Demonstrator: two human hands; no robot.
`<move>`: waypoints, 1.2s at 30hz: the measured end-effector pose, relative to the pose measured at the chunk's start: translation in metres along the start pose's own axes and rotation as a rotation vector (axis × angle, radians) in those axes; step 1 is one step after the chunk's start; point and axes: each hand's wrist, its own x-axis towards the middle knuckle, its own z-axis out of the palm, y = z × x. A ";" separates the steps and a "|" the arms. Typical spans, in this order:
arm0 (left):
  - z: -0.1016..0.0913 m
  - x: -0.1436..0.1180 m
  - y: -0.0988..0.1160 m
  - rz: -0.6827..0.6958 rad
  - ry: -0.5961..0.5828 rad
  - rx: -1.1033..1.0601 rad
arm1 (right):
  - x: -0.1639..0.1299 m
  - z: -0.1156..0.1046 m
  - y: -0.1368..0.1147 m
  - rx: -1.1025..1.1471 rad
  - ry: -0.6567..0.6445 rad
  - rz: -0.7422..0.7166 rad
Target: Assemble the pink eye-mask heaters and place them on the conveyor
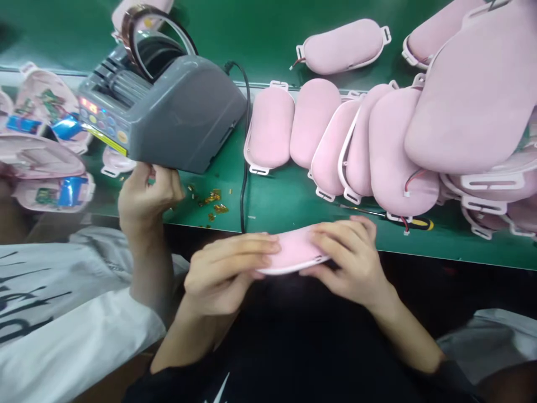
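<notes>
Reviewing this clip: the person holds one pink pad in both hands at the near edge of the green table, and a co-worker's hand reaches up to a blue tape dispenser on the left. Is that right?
Not quite: the tape dispenser is grey, not blue, as the head view shows. The rest holds: the left hand and right hand hold one pink pad at the near edge of the green table, and a co-worker's hand reaches up to the dispenser.
</notes>
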 end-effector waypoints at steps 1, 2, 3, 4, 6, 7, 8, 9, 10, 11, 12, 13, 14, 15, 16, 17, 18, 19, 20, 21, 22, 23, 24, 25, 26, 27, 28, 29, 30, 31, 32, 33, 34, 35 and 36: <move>-0.007 -0.001 -0.002 -0.030 -0.021 0.072 | -0.002 0.001 0.006 0.021 -0.013 0.019; -0.012 -0.001 -0.001 -0.053 -0.039 0.171 | -0.004 0.003 0.012 0.066 -0.010 0.029; -0.014 -0.001 0.001 -0.062 -0.056 0.286 | -0.005 0.006 0.016 0.120 0.002 0.024; -0.013 0.000 0.004 -0.046 -0.084 0.396 | -0.007 0.009 0.019 0.163 0.023 0.008; -0.004 0.005 0.009 0.043 -0.146 0.540 | -0.007 0.016 0.020 0.190 0.065 -0.026; 0.002 0.007 0.011 0.084 -0.169 0.564 | -0.007 0.018 0.020 0.190 0.078 -0.036; 0.009 0.009 0.011 0.111 -0.179 0.562 | -0.006 0.019 0.019 0.195 0.082 -0.041; 0.014 0.011 0.010 0.123 -0.171 0.546 | -0.005 0.020 0.019 0.205 0.078 -0.039; 0.020 0.012 0.008 0.125 -0.145 0.527 | -0.004 0.020 0.018 0.218 0.070 -0.034; 0.024 0.011 0.006 0.118 -0.113 0.513 | -0.003 0.020 0.018 0.228 0.067 -0.031; 0.027 0.010 0.003 0.109 -0.080 0.503 | -0.003 0.020 0.018 0.234 0.073 -0.028; 0.029 0.008 0.001 0.101 -0.047 0.500 | -0.003 0.021 0.018 0.233 0.089 -0.028; 0.031 0.006 0.000 0.093 -0.016 0.502 | -0.004 0.022 0.017 0.229 0.111 -0.027; 0.033 0.003 0.000 0.086 0.014 0.506 | -0.005 0.024 0.017 0.221 0.136 -0.026; 0.035 0.000 0.000 0.081 0.035 0.508 | -0.006 0.027 0.016 0.212 0.162 -0.024; 0.036 -0.002 0.000 0.078 0.048 0.508 | -0.007 0.029 0.015 0.206 0.186 -0.023; 0.038 -0.004 0.000 0.081 0.056 0.506 | -0.007 0.032 0.014 0.204 0.209 -0.024; 0.039 -0.005 0.000 0.088 0.062 0.505 | -0.008 0.033 0.013 0.201 0.232 -0.027; 0.039 -0.005 0.000 0.097 0.070 0.505 | -0.008 0.034 0.013 0.201 0.247 -0.030; 0.038 -0.005 -0.001 0.104 0.070 0.504 | -0.007 0.034 0.014 0.205 0.250 -0.034; 0.036 -0.004 -0.003 0.111 0.066 0.500 | -0.007 0.033 0.016 0.216 0.239 -0.038; 0.032 -0.002 -0.005 0.111 0.052 0.496 | -0.006 0.032 0.018 0.229 0.217 -0.037; 0.028 0.000 -0.007 0.108 0.027 0.496 | -0.006 0.030 0.020 0.243 0.193 -0.029; 0.024 0.002 -0.009 0.099 -0.003 0.504 | -0.005 0.027 0.023 0.257 0.172 -0.014; 0.019 0.003 -0.012 0.090 -0.029 0.514 | -0.006 0.026 0.026 0.270 0.160 0.006; 0.015 0.004 -0.015 0.083 -0.048 0.524 | -0.006 0.025 0.028 0.281 0.156 0.026; 0.012 0.004 -0.017 0.080 -0.060 0.531 | -0.007 0.024 0.031 0.291 0.157 0.041; 0.011 0.005 -0.018 0.078 -0.066 0.532 | -0.008 0.024 0.033 0.302 0.161 0.051; 0.011 0.004 -0.019 0.079 -0.058 0.526 | -0.009 0.025 0.034 0.310 0.169 0.053; 0.012 0.004 -0.019 0.075 -0.042 0.517 | -0.010 0.026 0.035 0.311 0.180 0.053; 0.014 0.004 -0.018 0.068 -0.021 0.511 | -0.010 0.027 0.035 0.304 0.189 0.054; 0.017 0.004 -0.016 0.051 0.000 0.513 | -0.010 0.027 0.034 0.286 0.191 0.055; 0.020 0.004 -0.013 0.028 0.019 0.517 | -0.010 0.027 0.032 0.257 0.180 0.054; 0.022 0.005 -0.010 0.003 0.023 0.524 | -0.008 0.026 0.029 0.216 0.154 0.047; 0.023 0.005 -0.007 -0.021 0.012 0.530 | -0.007 0.025 0.024 0.164 0.119 0.030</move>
